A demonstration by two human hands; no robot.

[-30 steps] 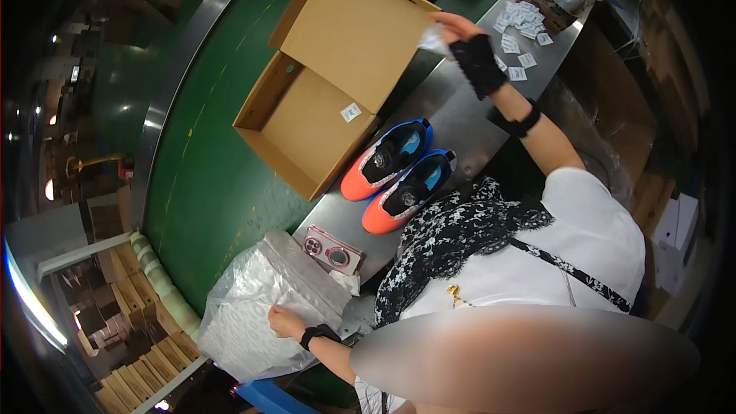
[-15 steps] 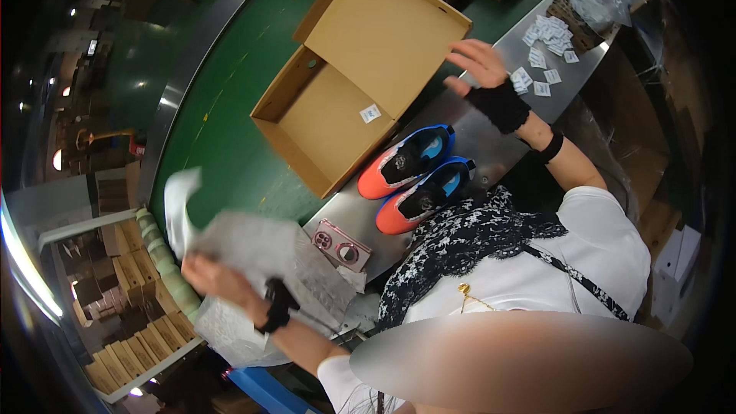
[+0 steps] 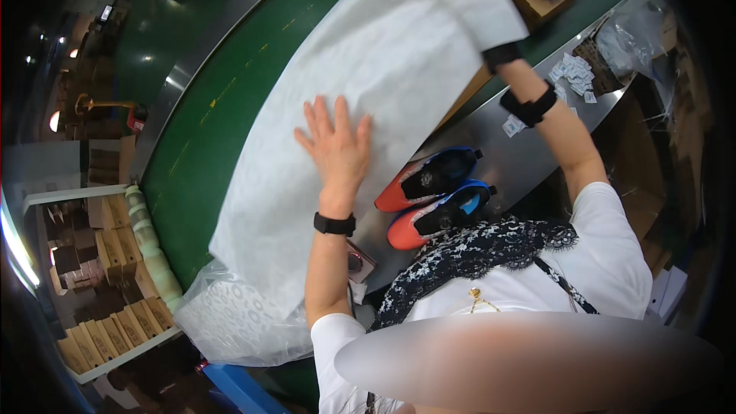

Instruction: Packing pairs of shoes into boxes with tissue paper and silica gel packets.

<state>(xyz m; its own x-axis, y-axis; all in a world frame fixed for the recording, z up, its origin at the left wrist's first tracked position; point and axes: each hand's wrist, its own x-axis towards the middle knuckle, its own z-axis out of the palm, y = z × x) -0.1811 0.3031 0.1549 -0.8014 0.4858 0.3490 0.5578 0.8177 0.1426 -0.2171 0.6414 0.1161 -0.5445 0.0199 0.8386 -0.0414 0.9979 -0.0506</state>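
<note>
1. Your left hand [image 3: 337, 149] lies flat at the centre of the frame, fingers spread and pressed open-palmed on a large white tissue sheet [image 3: 368, 84]; it clasps nothing.
2. Your right hand [image 3: 500, 54], upper right of centre, is mostly hidden behind the sheet's far corner. It seems to pinch that corner, but I cannot tell for certain how the fingers close.
3. The sheet runs diagonally from the lower left to the top centre, passing under your left palm and reaching up to your right wrist, over the green conveyor belt [image 3: 207, 130].
4. Just right of your left wrist, a pair of orange and blue shoes [image 3: 429, 195] rests on the grey metal bench [image 3: 529, 146], uncovered by the sheet.
5. At the lower left, a clear bag holding more tissue [image 3: 230, 322] sits beside your left forearm.
6. Small paper tags [image 3: 571, 80] lie scattered at the upper right, near your right forearm.
7. Risk, as a judgement: the thin sheet could crease or tear if your two hands pull unevenly, and its loose lower edge could catch on the bag.
</note>
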